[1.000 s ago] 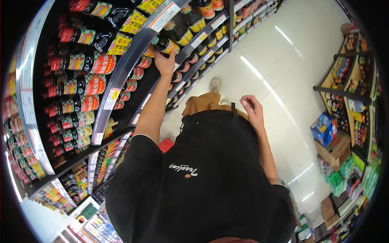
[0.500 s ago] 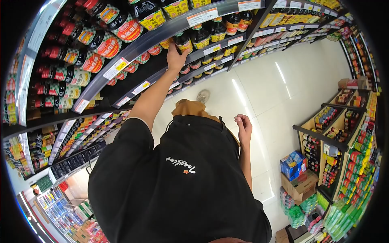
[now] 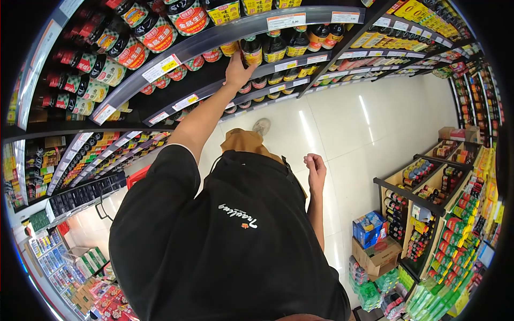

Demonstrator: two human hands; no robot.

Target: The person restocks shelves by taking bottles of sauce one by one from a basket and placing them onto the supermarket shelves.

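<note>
My left hand [image 3: 239, 69] is closed around a soy sauce bottle [image 3: 251, 52] at the front of a shelf. It is dark, with a yellow label, and stands upright in the row. My fingers cover part of its left side. More dark bottles with yellow labels [image 3: 274, 49] stand just right of it, and bottles with red round labels [image 3: 194, 63] are to its left. At my right side, over the floor, hangs my right hand [image 3: 317, 167]. Its fingers are loosely curled and apart from the palm, with nothing visible in them.
A shelf edge with price tags [image 3: 286, 21] runs above my left hand. Tiled floor [image 3: 342, 123] lies to the right. A wooden display rack [image 3: 399, 187] with bottles, a cardboard box [image 3: 377, 257] and a blue box [image 3: 369, 229] stand at the right. A shoe [image 3: 261, 126] shows below the shelf.
The view has shifted, so shelves and racks sit differently in the picture. My left hand remains on the soy sauce bottle, and my right hand still hangs at my side.
</note>
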